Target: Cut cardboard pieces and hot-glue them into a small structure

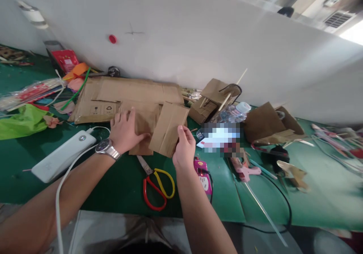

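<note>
Pinched at its right edge, a creased rectangular piece of cardboard (170, 127) is in my right hand (184, 147), tilted above the table. My left hand (126, 130), with a watch on the wrist, lies spread over another cardboard piece (143, 123); its thumb points toward the held one. Behind both hands rests a larger flattened cardboard box (136, 89) with printed symbols. A pair of scissors (155, 186) with one red and one yellow handle lies in front of the cardboard, between my forearms, its blade tips hidden.
A white power bank (64, 155) with a cable sits at left. To the right are a pink power strip (203, 178), a lit, blurred-out screen (218, 137), a plastic bottle (235, 112), a pink glue gun (244, 169) and open cardboard boxes (266, 121). A wall stands behind.
</note>
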Demonstrator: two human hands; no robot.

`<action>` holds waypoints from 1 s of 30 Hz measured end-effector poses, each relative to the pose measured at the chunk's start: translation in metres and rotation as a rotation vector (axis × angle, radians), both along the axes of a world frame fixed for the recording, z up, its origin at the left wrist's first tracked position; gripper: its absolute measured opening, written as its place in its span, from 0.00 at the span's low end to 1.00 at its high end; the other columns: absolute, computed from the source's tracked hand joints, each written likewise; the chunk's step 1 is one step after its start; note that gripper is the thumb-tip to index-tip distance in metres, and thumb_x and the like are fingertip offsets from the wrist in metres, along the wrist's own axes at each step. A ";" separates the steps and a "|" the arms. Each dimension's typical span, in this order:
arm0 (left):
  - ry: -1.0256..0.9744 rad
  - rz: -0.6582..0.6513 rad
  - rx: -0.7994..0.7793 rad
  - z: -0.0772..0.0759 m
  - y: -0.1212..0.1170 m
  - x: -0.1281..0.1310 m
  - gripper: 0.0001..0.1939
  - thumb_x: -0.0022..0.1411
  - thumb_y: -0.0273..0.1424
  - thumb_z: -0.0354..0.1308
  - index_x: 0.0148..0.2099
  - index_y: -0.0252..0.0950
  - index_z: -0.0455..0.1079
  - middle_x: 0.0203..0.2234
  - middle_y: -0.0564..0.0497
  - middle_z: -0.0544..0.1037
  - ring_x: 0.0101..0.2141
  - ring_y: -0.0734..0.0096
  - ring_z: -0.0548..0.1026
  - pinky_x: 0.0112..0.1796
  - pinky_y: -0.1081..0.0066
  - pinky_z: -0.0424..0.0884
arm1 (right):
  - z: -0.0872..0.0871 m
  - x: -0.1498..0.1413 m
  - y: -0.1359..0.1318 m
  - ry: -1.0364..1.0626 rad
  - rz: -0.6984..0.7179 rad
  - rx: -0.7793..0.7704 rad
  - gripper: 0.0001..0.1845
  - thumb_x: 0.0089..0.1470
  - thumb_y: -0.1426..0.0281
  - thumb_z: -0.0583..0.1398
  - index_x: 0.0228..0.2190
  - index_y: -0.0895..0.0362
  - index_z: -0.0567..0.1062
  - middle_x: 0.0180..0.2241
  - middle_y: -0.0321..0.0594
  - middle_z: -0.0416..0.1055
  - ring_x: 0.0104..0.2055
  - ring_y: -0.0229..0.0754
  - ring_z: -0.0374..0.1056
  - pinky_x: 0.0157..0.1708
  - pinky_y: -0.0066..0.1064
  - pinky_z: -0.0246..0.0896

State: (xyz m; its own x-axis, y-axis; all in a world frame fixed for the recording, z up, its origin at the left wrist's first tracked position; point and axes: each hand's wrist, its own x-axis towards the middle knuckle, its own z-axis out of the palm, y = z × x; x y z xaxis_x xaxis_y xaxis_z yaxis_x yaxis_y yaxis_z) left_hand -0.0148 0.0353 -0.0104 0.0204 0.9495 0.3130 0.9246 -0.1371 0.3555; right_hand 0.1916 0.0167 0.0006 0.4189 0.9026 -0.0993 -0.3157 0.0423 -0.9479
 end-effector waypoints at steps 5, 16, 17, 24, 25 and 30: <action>-0.035 -0.042 -0.001 0.000 0.004 -0.007 0.53 0.55 0.46 0.73 0.75 0.34 0.54 0.56 0.29 0.74 0.58 0.23 0.68 0.54 0.33 0.66 | -0.002 0.006 0.006 -0.074 -0.007 -0.011 0.16 0.48 0.57 0.69 0.33 0.55 0.76 0.33 0.35 0.74 0.39 0.42 0.69 0.46 0.36 0.64; -0.105 -0.105 0.054 -0.003 0.003 -0.009 0.54 0.56 0.41 0.73 0.76 0.35 0.50 0.56 0.30 0.73 0.56 0.28 0.71 0.56 0.37 0.67 | -0.014 0.003 0.006 -0.318 0.058 -0.071 0.19 0.52 0.60 0.66 0.43 0.57 0.78 0.36 0.40 0.78 0.38 0.45 0.72 0.42 0.37 0.67; -0.099 -0.104 0.062 -0.003 0.003 -0.008 0.55 0.55 0.45 0.74 0.76 0.34 0.52 0.57 0.29 0.73 0.57 0.27 0.71 0.56 0.36 0.66 | -0.015 0.002 0.006 -0.332 0.066 -0.073 0.18 0.53 0.60 0.65 0.43 0.57 0.78 0.37 0.41 0.78 0.39 0.46 0.72 0.42 0.37 0.67; -0.197 -0.147 0.030 -0.004 -0.002 0.000 0.49 0.56 0.46 0.73 0.72 0.34 0.59 0.59 0.30 0.72 0.61 0.29 0.68 0.60 0.36 0.64 | -0.019 -0.004 0.004 -0.447 0.118 -0.085 0.17 0.56 0.62 0.63 0.45 0.57 0.78 0.42 0.45 0.81 0.43 0.48 0.76 0.46 0.39 0.68; -0.260 -0.164 0.033 -0.005 -0.002 0.000 0.47 0.57 0.45 0.72 0.72 0.34 0.59 0.61 0.30 0.71 0.61 0.31 0.68 0.60 0.37 0.65 | -0.019 -0.005 0.003 -0.458 0.128 -0.078 0.16 0.57 0.62 0.62 0.45 0.57 0.78 0.43 0.45 0.81 0.44 0.49 0.76 0.47 0.39 0.68; -0.940 -0.184 -0.081 -0.003 0.002 0.003 0.49 0.56 0.39 0.73 0.74 0.40 0.54 0.60 0.34 0.74 0.56 0.43 0.77 0.53 0.45 0.75 | -0.015 -0.008 0.000 -0.470 0.142 -0.033 0.13 0.59 0.63 0.62 0.43 0.55 0.77 0.43 0.44 0.81 0.44 0.48 0.76 0.48 0.38 0.67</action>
